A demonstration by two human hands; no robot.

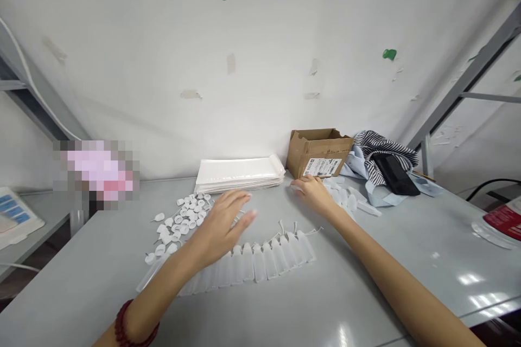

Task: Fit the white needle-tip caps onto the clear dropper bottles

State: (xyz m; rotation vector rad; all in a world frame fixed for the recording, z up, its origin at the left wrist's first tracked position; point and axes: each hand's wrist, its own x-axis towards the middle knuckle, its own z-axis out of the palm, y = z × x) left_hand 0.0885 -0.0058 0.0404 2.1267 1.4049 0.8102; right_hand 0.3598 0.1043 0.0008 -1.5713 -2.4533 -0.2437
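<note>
My left hand [228,222] hovers over the left part of a row of small translucent plastic squeeze bottles [259,263]. Its fingers are stretched and apart, with nothing held. Thin white strings or tails stick out from the tops at the row's right end. Left of that hand lies a loose heap of small white caps [179,222], partly covered by my forearm. My right hand [313,193] is in front of the cardboard box, beside a pile of loose translucent bottles [345,199]. Its fingers reach leftward, slightly bent and apart, and no held object shows.
A stack of white padded envelopes [240,172] lies against the wall, left of an open cardboard box [319,153]. Striped cloth [385,152] and a black phone-like object [395,173] sit at the right back. A red-labelled container [502,222] stands at the right edge.
</note>
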